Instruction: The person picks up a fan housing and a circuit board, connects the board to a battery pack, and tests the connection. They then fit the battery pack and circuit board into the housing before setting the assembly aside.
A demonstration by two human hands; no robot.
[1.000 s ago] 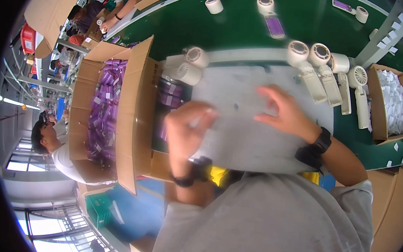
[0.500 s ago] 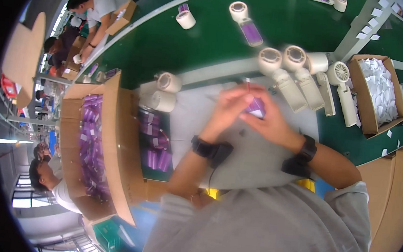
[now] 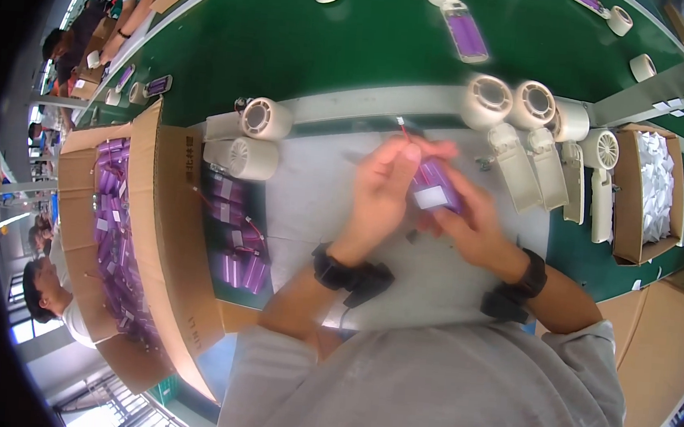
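Mostly purple battery pack (image 3: 439,178), white label (image 3: 430,196), red wire (image 3: 403,128)

A: Battery pack (image 3: 439,178), covering?
B: Purple plastic-looking film, smooth, glossy; label (image 3: 430,197) white, matt, paper-like.
A: Fan housings (image 3: 514,169)?
B: Cream plastic, smooth, low sheen.
A: Large carton (image 3: 181,241)?
B: Brown cardboard, matt.
A: Bench top (image 3: 363,43) and mat (image 3: 315,191)?
B: Green, smooth, slightly glossy; grey, matt.
A: Slips (image 3: 653,190)?
B: White paper, matt.
A: Shirt (image 3: 424,393)?
B: Grey cloth, matt.
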